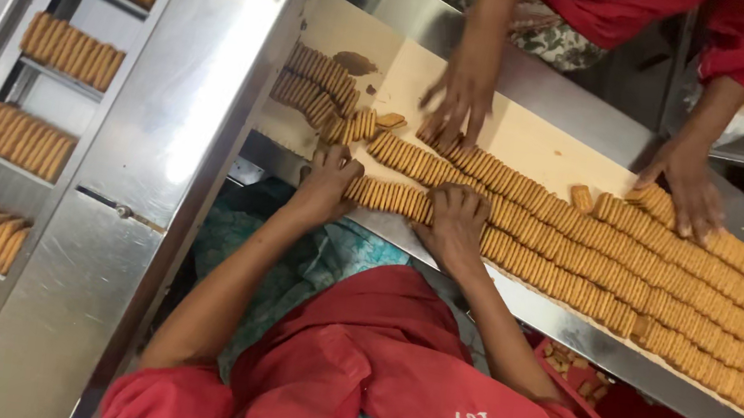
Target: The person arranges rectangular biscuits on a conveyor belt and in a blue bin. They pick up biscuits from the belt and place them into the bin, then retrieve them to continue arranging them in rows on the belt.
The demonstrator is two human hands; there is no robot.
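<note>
Two hands bracketing a biscuit stack [389,197], left hand [327,181], right hand [456,221]

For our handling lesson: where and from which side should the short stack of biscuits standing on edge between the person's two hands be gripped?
Grip the short stack of biscuits at its two end faces, pressing inward along the row. The biscuits stand on edge, loose, so squeezing end to end likely keeps them together. The left hand and right hand already bracket those ends from the near edge of the belt.

Rows of rectangular tan biscuits [627,266] lie on the long steel-edged conveyor belt [547,145] crossing the frame's centre and right, with stacked biscuits in steel chute slots [68,51] at upper left.
</note>
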